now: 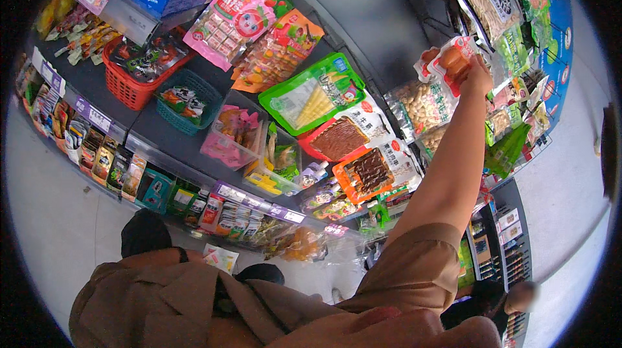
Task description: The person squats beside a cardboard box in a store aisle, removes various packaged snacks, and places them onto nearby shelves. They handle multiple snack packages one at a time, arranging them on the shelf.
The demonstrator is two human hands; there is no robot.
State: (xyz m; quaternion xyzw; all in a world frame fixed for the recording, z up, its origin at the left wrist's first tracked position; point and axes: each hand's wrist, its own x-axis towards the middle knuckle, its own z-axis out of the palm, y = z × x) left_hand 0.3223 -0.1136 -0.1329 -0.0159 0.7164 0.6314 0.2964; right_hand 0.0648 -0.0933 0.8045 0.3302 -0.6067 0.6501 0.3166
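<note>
My right hand (pixel 478 76) reaches out to the hanging snacks at the upper right. Its fingers grip a red-and-white vacuum packet (pixel 454 61) with round brown food inside. A similar small packet (pixel 426 62) sits just left of it, partly covered. Below the hand hangs a clear bag of peanuts (pixel 423 107). My left hand (pixel 195 256) is low, near my body, with a black band at the wrist. It holds a small white packet (pixel 221 258) with coloured print; its fingers are mostly hidden.
A dark shelf carries a red basket (pixel 129 80), a teal basket (pixel 187 110), clear bins (pixel 235 134) and hung pouches such as a green corn pouch (pixel 313 97). Lower packets line its front edge. Another person (pixel 486 299) is at the lower right, near a further shelf (pixel 510 241).
</note>
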